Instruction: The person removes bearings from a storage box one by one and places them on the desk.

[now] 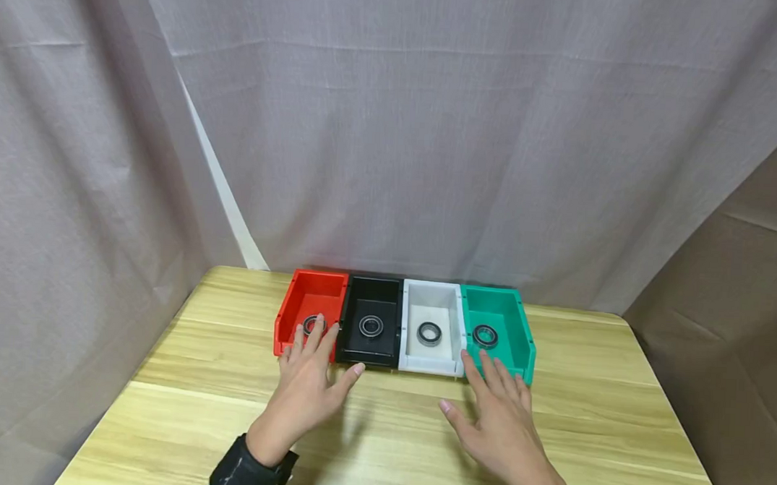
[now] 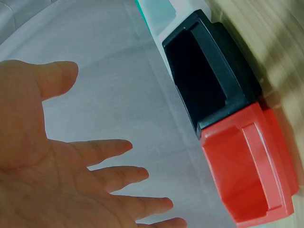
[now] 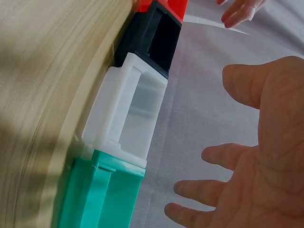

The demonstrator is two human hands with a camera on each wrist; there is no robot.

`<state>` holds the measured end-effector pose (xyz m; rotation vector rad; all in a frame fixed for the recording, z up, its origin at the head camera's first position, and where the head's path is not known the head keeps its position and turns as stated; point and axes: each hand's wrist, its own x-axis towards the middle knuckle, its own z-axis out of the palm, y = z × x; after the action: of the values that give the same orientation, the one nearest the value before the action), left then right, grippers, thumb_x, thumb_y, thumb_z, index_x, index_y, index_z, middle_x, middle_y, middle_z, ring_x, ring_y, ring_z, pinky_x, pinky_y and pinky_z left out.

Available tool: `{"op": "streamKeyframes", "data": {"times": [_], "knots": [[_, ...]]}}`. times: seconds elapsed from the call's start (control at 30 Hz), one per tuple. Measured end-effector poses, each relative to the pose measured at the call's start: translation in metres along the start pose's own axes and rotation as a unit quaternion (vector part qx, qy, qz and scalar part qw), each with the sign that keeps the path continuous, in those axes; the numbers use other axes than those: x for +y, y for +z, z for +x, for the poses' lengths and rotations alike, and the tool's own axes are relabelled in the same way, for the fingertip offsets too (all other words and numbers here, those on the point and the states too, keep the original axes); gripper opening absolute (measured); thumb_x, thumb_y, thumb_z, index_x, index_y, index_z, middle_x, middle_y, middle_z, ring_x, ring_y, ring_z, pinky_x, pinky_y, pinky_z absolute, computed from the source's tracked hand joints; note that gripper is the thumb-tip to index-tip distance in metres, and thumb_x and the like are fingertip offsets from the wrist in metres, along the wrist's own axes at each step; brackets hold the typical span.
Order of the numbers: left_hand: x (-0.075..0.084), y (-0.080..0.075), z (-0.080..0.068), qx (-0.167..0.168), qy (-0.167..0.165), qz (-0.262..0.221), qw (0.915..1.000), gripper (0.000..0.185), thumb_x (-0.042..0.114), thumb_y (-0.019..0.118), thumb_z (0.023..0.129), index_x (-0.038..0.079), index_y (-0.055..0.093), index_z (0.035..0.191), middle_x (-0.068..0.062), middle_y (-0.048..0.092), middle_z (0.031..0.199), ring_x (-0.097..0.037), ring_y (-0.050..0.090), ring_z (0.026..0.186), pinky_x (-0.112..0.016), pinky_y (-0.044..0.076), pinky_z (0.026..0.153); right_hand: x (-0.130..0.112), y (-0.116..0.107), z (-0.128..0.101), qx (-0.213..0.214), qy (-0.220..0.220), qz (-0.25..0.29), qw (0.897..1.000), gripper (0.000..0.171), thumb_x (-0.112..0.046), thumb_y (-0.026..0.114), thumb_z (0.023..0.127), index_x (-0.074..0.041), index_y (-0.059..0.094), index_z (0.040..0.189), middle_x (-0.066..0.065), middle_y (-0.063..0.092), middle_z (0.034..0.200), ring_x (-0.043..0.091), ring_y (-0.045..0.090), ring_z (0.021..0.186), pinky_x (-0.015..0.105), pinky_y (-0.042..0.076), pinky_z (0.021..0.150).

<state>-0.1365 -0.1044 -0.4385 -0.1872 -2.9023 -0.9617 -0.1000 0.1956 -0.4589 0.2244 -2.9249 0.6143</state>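
a staged recording corner, such as in a lab or studio, is suggested rather than a home. a light wooden table [image 1: 227, 366] is closed in on all sides by plain grey curtain cloth [image 1: 432, 129], hung as a backdrop. four small plastic parts bins, red [image 1: 309, 297], black [image 1: 373, 300], white [image 1: 433, 302] and green [image 1: 499, 309], are lined up side by side.

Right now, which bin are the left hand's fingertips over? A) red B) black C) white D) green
A: in the head view the left hand reaches, fingers straight, over the front of the red bin, by its bearing ring.
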Motion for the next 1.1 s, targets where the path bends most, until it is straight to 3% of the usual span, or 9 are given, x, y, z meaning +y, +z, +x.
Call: {"op": "streamKeyframes", "data": {"times": [0.4, 0.53, 0.7, 0.9, 1.0, 1.1], "knots": [[-0.023, -0.009, 0.023, 0.043, -0.016, -0.01, 0.9989, 0.077, 0.041, 0.074, 0.098, 0.003, 0.047, 0.159, -0.027, 0.036, 0.171, -0.061, 0.027, 0.157, -0.079, 0.026, 0.122, 0.001, 0.001, -0.002, 0.009, -0.009, -0.014, 1.0, 0.083, -0.054, 0.07, 0.099, -0.015, 0.039, 0.166, 0.028, 0.036, 0.17, 0.056, 0.023, 0.16, 0.078, 0.011, 0.124], [-0.04, -0.01, 0.044, 0.063, -0.04, -0.016, 0.9971, 0.078, 0.038, 0.072, 0.099, -0.001, 0.043, 0.161, -0.029, 0.033, 0.171, -0.061, 0.027, 0.157, -0.079, 0.026, 0.121, 0.001, 0.0, -0.003, 0.01, -0.009, -0.017, 1.0, 0.083, -0.055, 0.07, 0.099, -0.015, 0.04, 0.166, 0.028, 0.037, 0.17, 0.056, 0.022, 0.16, 0.078, 0.011, 0.124], [-0.075, -0.006, 0.085, 0.083, -0.085, -0.008, 0.9928, 0.08, 0.037, 0.064, 0.102, -0.005, 0.034, 0.162, -0.035, 0.024, 0.172, -0.06, 0.023, 0.158, -0.078, 0.024, 0.123, 0.003, -0.002, -0.004, 0.007, -0.007, -0.018, 1.0, 0.083, -0.053, 0.07, 0.1, -0.014, 0.039, 0.166, 0.028, 0.036, 0.17, 0.056, 0.021, 0.16, 0.078, 0.01, 0.124], [-0.113, -0.003, 0.123, 0.066, -0.124, 0.015, 0.99, 0.073, 0.036, 0.057, 0.106, -0.014, 0.038, 0.156, -0.04, 0.038, 0.162, -0.057, 0.039, 0.151, -0.069, 0.034, 0.123, 0.006, -0.003, -0.006, 0.0, -0.008, -0.018, 1.0, 0.082, -0.055, 0.068, 0.101, -0.014, 0.04, 0.165, 0.029, 0.037, 0.169, 0.057, 0.021, 0.16, 0.078, 0.01, 0.123], [-0.123, -0.002, 0.134, 0.048, -0.137, 0.007, 0.9894, 0.069, 0.035, 0.055, 0.107, -0.015, 0.043, 0.153, -0.039, 0.048, 0.155, -0.056, 0.048, 0.144, -0.064, 0.04, 0.121, 0.008, -0.003, -0.007, 0.0, -0.01, -0.017, 1.0, 0.081, -0.056, 0.067, 0.101, -0.015, 0.041, 0.165, 0.029, 0.038, 0.169, 0.057, 0.023, 0.16, 0.078, 0.011, 0.123], [-0.128, 0.0, 0.142, 0.029, -0.148, -0.018, 0.9884, 0.06, 0.033, 0.054, 0.108, -0.013, 0.052, 0.145, -0.037, 0.061, 0.139, -0.052, 0.059, 0.127, -0.06, 0.05, 0.11, 0.01, -0.002, -0.008, 0.002, -0.012, -0.016, 1.0, 0.08, -0.055, 0.067, 0.101, -0.015, 0.042, 0.165, 0.029, 0.039, 0.168, 0.056, 0.023, 0.159, 0.077, 0.011, 0.123]]}}
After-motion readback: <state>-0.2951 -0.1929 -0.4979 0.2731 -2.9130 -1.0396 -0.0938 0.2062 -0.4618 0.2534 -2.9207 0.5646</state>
